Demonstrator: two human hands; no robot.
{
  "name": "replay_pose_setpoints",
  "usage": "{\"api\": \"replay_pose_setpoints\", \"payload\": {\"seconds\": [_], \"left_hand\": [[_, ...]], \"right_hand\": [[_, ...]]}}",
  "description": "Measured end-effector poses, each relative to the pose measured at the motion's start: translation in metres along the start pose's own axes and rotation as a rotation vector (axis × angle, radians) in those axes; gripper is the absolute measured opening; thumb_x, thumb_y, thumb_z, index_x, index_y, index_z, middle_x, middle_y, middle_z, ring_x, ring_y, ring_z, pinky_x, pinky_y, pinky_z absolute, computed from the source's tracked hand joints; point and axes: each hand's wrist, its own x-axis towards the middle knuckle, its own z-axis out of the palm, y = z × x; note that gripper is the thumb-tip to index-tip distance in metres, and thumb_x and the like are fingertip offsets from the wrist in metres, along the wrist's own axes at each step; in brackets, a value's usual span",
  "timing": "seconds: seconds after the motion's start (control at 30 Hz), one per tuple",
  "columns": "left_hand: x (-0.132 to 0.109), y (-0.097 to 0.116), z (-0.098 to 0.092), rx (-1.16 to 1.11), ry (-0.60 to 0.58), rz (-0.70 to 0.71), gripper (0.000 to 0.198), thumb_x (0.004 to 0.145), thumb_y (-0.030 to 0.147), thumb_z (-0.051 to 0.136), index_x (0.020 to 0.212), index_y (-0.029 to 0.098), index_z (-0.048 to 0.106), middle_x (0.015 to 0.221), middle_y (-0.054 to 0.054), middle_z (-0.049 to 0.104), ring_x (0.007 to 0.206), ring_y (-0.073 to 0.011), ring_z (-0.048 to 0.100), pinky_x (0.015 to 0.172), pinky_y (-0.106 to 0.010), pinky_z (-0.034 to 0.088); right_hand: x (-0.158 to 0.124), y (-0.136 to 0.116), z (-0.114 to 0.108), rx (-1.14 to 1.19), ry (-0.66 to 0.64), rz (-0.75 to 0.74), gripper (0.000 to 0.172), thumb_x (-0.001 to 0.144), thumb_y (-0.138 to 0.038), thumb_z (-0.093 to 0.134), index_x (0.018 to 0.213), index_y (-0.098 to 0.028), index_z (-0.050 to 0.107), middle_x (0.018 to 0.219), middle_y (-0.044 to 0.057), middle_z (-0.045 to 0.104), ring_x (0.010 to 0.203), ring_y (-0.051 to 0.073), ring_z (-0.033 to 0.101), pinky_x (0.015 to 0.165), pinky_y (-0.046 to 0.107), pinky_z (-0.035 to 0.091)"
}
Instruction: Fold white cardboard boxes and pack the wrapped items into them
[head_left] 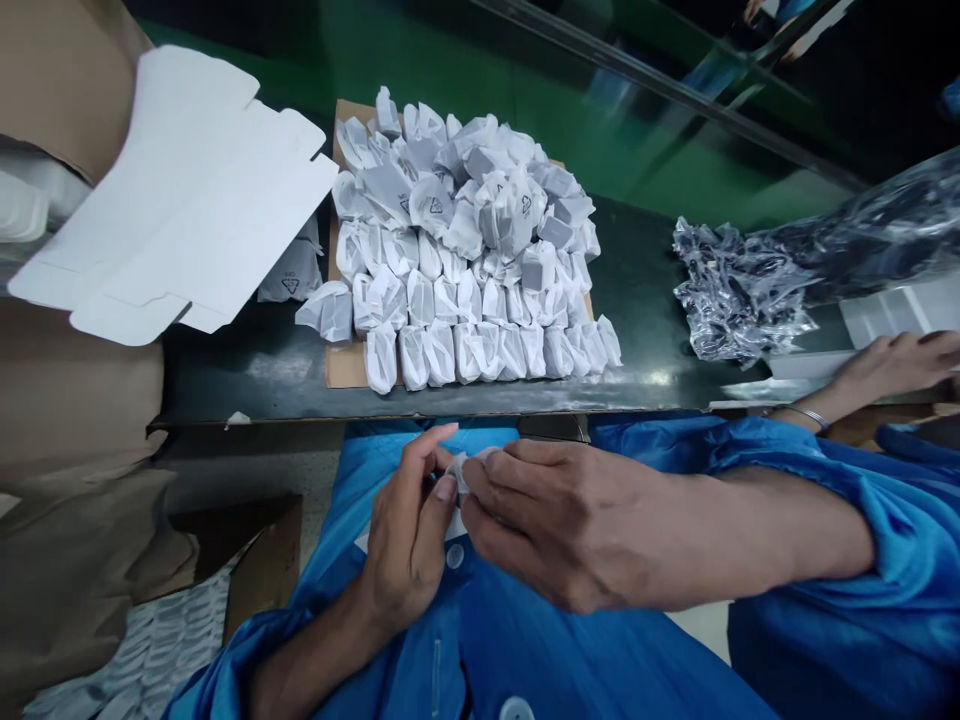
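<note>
white wrapper — mostly behind fingers

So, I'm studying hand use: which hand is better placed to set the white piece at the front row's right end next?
Probably the right hand: its fingers are on the white piece, and that hand lies nearer the right end of the front row. The left hand sits farther left.

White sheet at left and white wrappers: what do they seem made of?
White sheet: probably smooth, matte cardboard, judging by its flatness, slots and tabs. White wrappers: likely thin, dull plastic film; they crinkle and show grey through, though tissue is possible.
</note>
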Motion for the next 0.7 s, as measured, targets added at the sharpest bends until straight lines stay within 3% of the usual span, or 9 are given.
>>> {"api": "replay_pose_setpoints", "payload": {"seconds": [0.2,0.4,0.57,0.7], "left_hand": [[-0.004,-0.003,-0.001,-0.075,-0.017,-0.053,0.035,0.102,0.030,0.043,0.137,0.036,0.045,0.092,0.005,0.058,0.080,-0.0097,0.055,0.072,-0.022,0.045],[-0.007,-0.004,-0.001,-0.042,0.039,-0.081,0.033,0.101,0.031,0.044,0.134,0.031,0.049,0.096,0.002,0.060,0.084,-0.0124,0.057,0.077,-0.026,0.046],[-0.011,-0.001,-0.002,-0.078,0.017,-0.047,0.035,0.101,0.030,0.042,0.135,0.030,0.049,0.090,0.001,0.060,0.077,-0.0131,0.056,0.068,-0.026,0.045],[-0.011,0.001,0.000,-0.044,-0.007,-0.013,0.036,0.101,0.029,0.042,0.136,0.030,0.049,0.093,0.000,0.063,0.079,-0.0133,0.059,0.071,-0.027,0.047]], "right_hand": [[-0.003,0.009,0.007,0.271,-0.049,0.036,0.034,0.106,-0.017,0.034,0.110,-0.010,0.067,0.114,0.014,0.068,0.098,0.020,0.060,0.081,0.032,0.050],[-0.009,-0.006,0.028,0.107,0.117,0.067,0.029,0.104,-0.016,0.039,0.112,-0.006,0.065,0.117,0.018,0.069,0.104,0.022,0.064,0.085,0.034,0.055],[-0.020,-0.004,0.018,0.186,0.174,0.102,0.030,0.105,-0.016,0.038,0.108,-0.008,0.066,0.111,0.014,0.072,0.097,0.019,0.066,0.083,0.031,0.055],[-0.021,-0.006,0.019,0.196,0.156,0.087,0.027,0.104,-0.017,0.043,0.113,-0.007,0.066,0.120,0.014,0.070,0.104,0.019,0.066,0.086,0.031,0.055]]}}
